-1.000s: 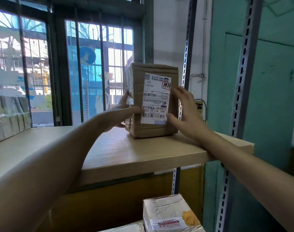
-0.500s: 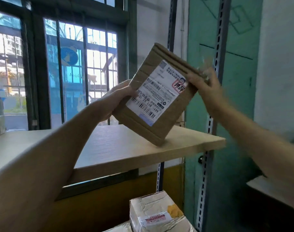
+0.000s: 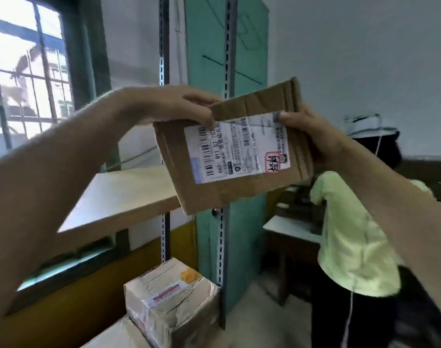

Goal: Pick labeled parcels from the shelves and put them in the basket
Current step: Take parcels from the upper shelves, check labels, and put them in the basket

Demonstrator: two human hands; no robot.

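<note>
- A taped box sits low, near centre.
- The left grip curls over the labeled parcel's upper left edge, thumb on its label.
- The right grip clasps the upper right corner; the parcel hangs tilted between both, before the wooden shelf's right end.
- Far right, a person in a pale green top stands by a tabletop.

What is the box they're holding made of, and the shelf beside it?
The parcel looks like brown cardboard: matte, creased, ridged at its edges, with a white paper label stuck on. The shelf seems wood or wood-look board: pale, smooth, faint grain; I cannot tell which.
</note>
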